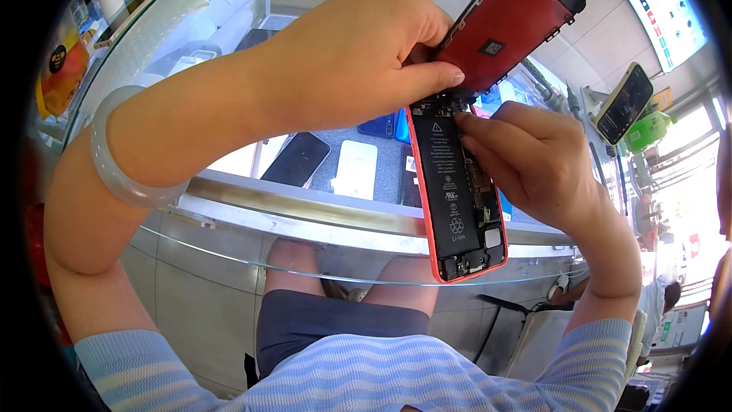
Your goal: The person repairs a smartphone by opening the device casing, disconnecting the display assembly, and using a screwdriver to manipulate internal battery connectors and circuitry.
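Note:
An opened phone with a red-orange frame (437, 265) lies at the glass counter's near edge, its lower end toward me. Its black battery (451, 191) and circuit parts are exposed. The phone's screen panel (512, 27), with a red backing, is tilted up and away at the top end. My left hand (374, 49) grips the panel's lower left edge between thumb and fingers. My right hand (537, 156) reaches in from the right, fingers pinched together over the upper inside of the body. Whatever its fingertips hold is hidden.
The glass display case (351, 248) holds several phones, including a black one (299, 160) and a white one (356, 169). At right stand a lit phone (624, 103), a green bottle (648, 131) and slim tools (543, 85). A yellow-orange pouch (62, 69) is far left.

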`<state>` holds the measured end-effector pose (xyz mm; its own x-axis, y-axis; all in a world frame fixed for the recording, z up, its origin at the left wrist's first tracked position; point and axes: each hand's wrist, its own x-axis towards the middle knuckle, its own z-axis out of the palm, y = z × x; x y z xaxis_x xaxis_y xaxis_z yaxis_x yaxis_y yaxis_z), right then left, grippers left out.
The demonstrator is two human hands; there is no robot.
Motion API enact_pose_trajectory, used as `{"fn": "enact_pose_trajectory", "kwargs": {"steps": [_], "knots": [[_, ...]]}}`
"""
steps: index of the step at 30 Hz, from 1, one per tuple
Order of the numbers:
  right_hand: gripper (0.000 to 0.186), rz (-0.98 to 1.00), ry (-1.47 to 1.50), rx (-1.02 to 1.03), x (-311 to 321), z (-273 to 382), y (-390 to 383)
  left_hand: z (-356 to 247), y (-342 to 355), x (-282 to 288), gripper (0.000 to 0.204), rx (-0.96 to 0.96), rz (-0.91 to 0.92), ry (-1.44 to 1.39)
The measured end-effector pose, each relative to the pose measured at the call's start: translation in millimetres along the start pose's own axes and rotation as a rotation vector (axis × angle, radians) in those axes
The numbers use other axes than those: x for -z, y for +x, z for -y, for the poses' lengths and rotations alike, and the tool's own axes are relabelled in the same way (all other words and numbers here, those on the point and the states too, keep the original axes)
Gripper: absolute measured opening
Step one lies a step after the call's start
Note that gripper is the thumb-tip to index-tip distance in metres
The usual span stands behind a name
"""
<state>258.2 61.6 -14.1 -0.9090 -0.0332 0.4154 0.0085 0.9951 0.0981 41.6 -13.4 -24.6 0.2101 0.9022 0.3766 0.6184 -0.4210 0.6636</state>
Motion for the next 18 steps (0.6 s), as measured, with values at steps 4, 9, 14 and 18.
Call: {"fn": "enact_pose_trajectory", "kwargs": {"steps": [4,9,14,18], "knots": [[0.01,0.023,0.075,-0.083,1,1,0,1,1,-2,0.015,0.001,-0.012,-0.004],[0.008,-0.002,0.25,-0.145,-5,-10,2,-1,2,1,0.016,0.048,0.027,0.035],[0.008,-0.141,0.489,-0.282,-17,-20,-7,-4,2,0,0.02,0.101,0.04,-0.079],[0.006,-0.146,0.411,-0.245,-11,-17,-7,-1,-1,-1,0.02,0.082,0.023,-0.139]]}}
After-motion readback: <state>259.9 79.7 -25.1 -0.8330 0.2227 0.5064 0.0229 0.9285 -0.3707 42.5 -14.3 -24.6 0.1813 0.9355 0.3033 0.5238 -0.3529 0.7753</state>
